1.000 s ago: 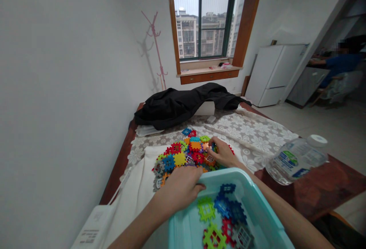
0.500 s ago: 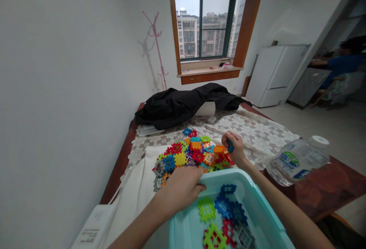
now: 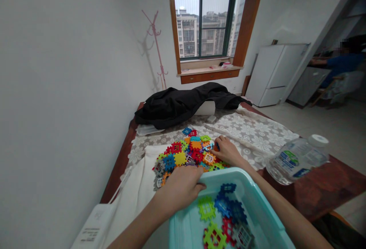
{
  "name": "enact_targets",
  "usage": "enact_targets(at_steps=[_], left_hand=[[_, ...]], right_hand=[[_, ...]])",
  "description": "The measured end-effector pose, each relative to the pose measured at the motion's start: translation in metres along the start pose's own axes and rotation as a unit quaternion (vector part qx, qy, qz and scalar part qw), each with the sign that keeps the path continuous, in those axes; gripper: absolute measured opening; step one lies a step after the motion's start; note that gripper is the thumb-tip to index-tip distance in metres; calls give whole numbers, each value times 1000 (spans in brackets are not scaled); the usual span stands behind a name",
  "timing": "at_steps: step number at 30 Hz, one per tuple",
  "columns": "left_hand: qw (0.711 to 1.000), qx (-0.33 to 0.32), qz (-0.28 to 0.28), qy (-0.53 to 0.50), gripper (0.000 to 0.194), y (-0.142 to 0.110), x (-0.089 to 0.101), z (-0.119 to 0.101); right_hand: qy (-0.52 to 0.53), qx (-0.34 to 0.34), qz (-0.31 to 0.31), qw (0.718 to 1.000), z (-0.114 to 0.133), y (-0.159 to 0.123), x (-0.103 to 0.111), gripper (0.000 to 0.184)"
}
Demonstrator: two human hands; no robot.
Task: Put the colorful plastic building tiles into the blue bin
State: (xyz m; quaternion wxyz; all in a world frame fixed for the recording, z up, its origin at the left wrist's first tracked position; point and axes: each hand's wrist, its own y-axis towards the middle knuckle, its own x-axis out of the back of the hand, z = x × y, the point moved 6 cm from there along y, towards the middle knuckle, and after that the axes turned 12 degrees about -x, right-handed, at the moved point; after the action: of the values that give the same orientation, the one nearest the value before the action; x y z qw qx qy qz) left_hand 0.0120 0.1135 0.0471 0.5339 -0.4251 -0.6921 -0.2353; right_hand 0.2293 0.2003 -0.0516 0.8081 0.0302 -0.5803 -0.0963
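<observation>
My left hand (image 3: 181, 188) is closed over the near-left rim of a turquoise plastic bin (image 3: 243, 178), thumb inside. Inside the bin lie several interlocking plastic building pieces: a lime-green piece (image 3: 206, 208), dark blue ones (image 3: 237, 211), a red one (image 3: 228, 228) and a grey window piece (image 3: 243, 237). Beyond the rim is a pile of mixed-colour building pieces (image 3: 180, 158) on the table. At the pile's right side, my right hand (image 3: 228, 152) curls its fingers around an orange building piece (image 3: 216, 146). Its palm is hidden, so I cannot see whether a blue piece is still there.
A large clear plastic bottle (image 3: 297, 159) stands right of the bin. Black cloth (image 3: 177, 104) lies across the table's far end, on a floral tablecloth (image 3: 254, 127). A white cloth (image 3: 137, 188) is at left. A person in blue (image 3: 343, 66) sits far right.
My right hand has moved left onto the pile's right edge and now closes at an orange piece. The blue piece it held has gone from sight. My left hand stays on the bin.
</observation>
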Motion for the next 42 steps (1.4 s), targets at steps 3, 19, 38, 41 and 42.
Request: enact_targets(at_steps=[3,19,38,41,42], left_hand=[[1000,2,1,-4,15,-1,1,-1],[1000,-1,8,-1,14,0,5,-5],[1000,-3,5,2,14,0,5,-4],[1000,2,7,3,15,0,5,-4],[1000,4,7,4,15,0,5,-4]], right_hand=[[19,-17,24,999,1,1,-2,24],[8,-25,51,998,3,-1,0,28],[209,66,-82,972,6,3,25,15],[118,89,-35,988,13,0,10,20],[92,89,-27,991,14,0,5,26]])
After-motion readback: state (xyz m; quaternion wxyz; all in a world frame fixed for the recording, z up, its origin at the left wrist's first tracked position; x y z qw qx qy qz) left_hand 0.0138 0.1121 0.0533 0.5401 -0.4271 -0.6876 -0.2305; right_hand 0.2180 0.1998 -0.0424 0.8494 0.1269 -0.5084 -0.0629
